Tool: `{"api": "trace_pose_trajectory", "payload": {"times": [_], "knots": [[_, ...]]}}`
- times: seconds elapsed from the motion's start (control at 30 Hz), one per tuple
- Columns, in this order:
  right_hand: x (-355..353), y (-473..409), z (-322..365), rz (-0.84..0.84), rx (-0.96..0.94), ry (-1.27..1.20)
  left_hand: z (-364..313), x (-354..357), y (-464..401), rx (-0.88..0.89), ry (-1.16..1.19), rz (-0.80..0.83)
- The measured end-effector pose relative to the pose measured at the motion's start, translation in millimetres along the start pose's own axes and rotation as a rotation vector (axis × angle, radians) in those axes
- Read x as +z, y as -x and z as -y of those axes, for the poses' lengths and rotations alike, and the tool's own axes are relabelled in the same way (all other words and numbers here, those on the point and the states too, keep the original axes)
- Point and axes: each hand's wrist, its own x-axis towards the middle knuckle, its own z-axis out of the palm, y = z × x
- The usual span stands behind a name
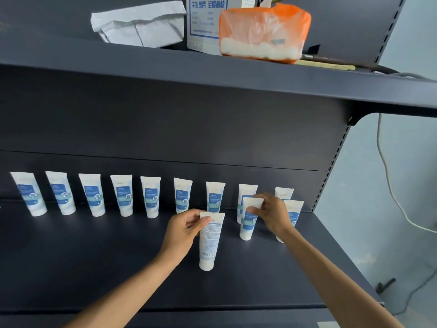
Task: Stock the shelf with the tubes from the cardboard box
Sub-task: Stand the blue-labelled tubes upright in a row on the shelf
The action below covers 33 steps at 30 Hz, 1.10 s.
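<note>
Mid-stocking, front row going in. Back row (151,197) of nine tubes stands cap-down along the rear of the shelf (71,268), evenly spaced. My left hand (183,233) pinches the crimped top of a tube (209,242), thumb and fingers curled on it; this one shows its back label with barcode, so it's facing the wrong way, and its cap looks down on the shelf or just above, I can't tell which. My right hand (269,213) pinches the top of a second tube (248,221), standing cap-down in front of the back row, label forward. A third front tube (292,216) stands just right of it, partly hidden by my wrist. Cardboard box not in view. Judgement: placing step, two tubes at once. Next move probably calls for letting go of the right one once it stands steady, then twisting the left one to face label out and setting it in line with the front pair, keeping the gap. Risk: tall narrow tubes, easy to tip neighbours.
</note>
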Motion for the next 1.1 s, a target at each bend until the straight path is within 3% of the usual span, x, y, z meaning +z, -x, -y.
{"api": "trace_pose_trajectory", "payload": {"times": [0.13, 0.3, 0.4, 0.6, 0.97, 1.1], "knots": [[-6.2, 8.8, 11.3, -0.03, -0.044, -0.048, -3.7, 1.8, -1.6, 0.001, 0.001, -0.008], [-10.9, 32.0, 41.9, -0.27, -0.292, 0.209, -13.6, 2.5, -7.1, 0.013, 0.047, -0.045], [5.4, 54.6, 62.7, -0.217, -0.328, 0.239, -20.8, 5.3, -8.8, 0.045, 0.051, -0.091], [48.8, 86.9, 83.6, 0.07, -0.27, 0.165, -27.6, 12.7, -8.7, 0.073, 0.085, -0.138], [73.1, 89.0, 80.7, 0.018, -0.209, 0.06, -25.5, 18.2, 4.3, 0.117, 0.052, -0.043], [72.4, 83.8, 74.0, 0.041, -0.146, -0.125, -18.5, 12.0, 4.7, 0.123, 0.03, 0.014]]}}
